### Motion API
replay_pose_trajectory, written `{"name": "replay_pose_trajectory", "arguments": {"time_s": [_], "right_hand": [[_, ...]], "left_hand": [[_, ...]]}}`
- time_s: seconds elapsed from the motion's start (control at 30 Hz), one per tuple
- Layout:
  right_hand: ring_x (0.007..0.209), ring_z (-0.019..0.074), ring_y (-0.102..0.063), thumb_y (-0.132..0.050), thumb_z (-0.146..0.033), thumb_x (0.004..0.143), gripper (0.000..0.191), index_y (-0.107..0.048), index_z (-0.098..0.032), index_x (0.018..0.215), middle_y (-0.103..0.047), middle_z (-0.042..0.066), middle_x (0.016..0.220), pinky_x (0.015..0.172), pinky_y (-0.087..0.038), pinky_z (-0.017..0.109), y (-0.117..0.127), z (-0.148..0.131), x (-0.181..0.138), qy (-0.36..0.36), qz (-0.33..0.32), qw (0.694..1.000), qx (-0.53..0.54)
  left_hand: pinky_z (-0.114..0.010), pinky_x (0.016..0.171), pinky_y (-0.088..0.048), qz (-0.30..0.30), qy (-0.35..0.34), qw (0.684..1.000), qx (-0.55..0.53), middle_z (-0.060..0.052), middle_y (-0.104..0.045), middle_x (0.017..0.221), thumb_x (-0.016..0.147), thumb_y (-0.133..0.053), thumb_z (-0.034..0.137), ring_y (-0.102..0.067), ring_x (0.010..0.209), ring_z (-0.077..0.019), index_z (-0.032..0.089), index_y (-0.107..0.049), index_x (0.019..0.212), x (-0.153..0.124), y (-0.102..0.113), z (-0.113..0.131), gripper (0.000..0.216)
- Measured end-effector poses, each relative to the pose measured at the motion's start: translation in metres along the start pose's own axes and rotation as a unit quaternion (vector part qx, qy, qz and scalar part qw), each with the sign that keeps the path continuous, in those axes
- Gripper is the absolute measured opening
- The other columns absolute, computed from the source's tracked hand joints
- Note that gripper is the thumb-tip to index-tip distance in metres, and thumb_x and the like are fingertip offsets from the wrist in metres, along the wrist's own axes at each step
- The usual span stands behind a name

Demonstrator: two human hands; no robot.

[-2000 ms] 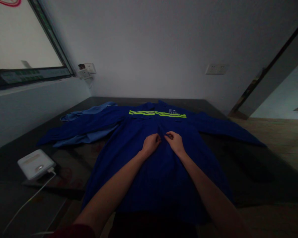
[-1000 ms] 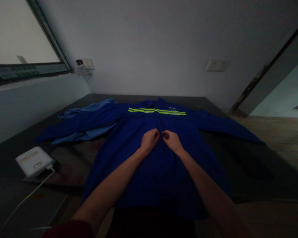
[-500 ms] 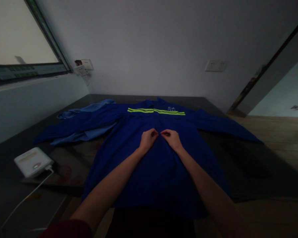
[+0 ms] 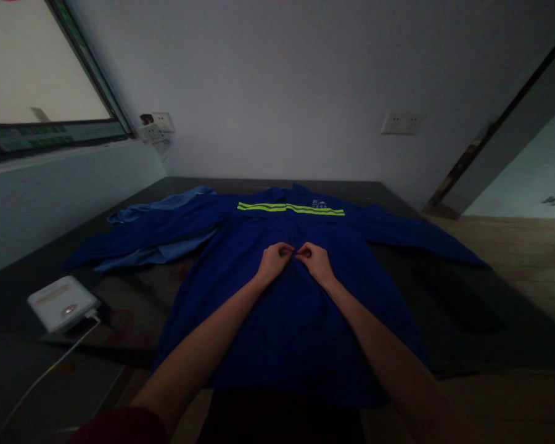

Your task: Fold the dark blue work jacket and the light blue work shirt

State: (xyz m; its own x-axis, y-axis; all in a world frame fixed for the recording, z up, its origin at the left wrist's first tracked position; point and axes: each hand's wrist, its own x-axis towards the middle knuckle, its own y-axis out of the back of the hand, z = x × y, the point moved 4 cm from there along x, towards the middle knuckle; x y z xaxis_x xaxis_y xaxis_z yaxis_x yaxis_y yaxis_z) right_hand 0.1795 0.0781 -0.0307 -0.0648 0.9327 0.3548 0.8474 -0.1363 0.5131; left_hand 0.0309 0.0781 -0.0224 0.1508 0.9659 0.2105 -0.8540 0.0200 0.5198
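Observation:
A dark blue work jacket (image 4: 254, 296) lies spread face up, collar away from me and both sleeves stretched out. A yellow-green reflective strip (image 4: 314, 210) crosses its chest, with a small pale print above it on the right. My left hand (image 4: 274, 260) pinches the jacket's front at the middle seam, below the strip. Opposite it, my right hand (image 4: 315, 259) pinches the other side of the same seam, fingertips almost touching the left ones. Any button between the fingers is too small and dark to make out.
The jacket lies on a dark table (image 4: 448, 345) against a wall. A light blue garment (image 4: 166, 251) lies under the left sleeve. At left is a white box-shaped device (image 4: 62, 302) with a white cable (image 4: 50, 369). A dark flat object (image 4: 462, 302) rests on the right.
My right hand has shifted slightly left, bringing its fingertips closer to my left hand's. The jacket lies as before.

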Motion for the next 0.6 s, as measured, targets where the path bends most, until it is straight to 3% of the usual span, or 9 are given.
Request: {"name": "replay_pose_trajectory", "arguments": {"time_s": [0.17, 0.37, 0.6], "right_hand": [[0.066, 0.0165, -0.059, -0.063, -0.014, 0.073, 0.008, -0.059, -0.02, 0.072, -0.064, 0.0, 0.068, 0.062, -0.04, 0.026, -0.004, -0.005, -0.002, 0.037, -0.005, 0.996, -0.075], [0.067, 0.016, -0.058, -0.063, -0.015, 0.076, 0.009, -0.057, -0.02, 0.073, -0.064, 0.0, 0.072, 0.063, -0.038, 0.026, -0.004, -0.011, -0.005, 0.056, -0.01, 0.992, -0.115], [0.067, 0.0154, -0.057, -0.064, -0.016, 0.077, 0.005, -0.06, -0.02, 0.076, -0.063, 0.0, 0.071, 0.063, -0.039, 0.025, -0.005, -0.009, -0.004, 0.045, -0.027, 0.995, -0.079]], "left_hand": [[-0.021, 0.059, -0.045, 0.009, 0.031, 0.999, -0.029, -0.004, -0.072, 0.077, 0.076, -0.064, 0.02, -0.066, 0.069, -0.0147, 0.015, -0.066, 0.093, 0.0, -0.001, -0.003, 0.018], [-0.019, 0.055, -0.042, 0.01, 0.036, 0.997, -0.065, -0.001, -0.069, 0.069, 0.073, -0.065, 0.014, -0.062, 0.062, -0.0124, 0.015, -0.064, 0.091, 0.006, -0.004, -0.014, 0.018], [-0.018, 0.052, -0.041, 0.0, 0.035, 0.997, -0.074, 0.001, -0.067, 0.068, 0.072, -0.06, 0.007, -0.06, 0.057, -0.0104, 0.015, -0.063, 0.094, 0.006, -0.005, -0.015, 0.023]]}}
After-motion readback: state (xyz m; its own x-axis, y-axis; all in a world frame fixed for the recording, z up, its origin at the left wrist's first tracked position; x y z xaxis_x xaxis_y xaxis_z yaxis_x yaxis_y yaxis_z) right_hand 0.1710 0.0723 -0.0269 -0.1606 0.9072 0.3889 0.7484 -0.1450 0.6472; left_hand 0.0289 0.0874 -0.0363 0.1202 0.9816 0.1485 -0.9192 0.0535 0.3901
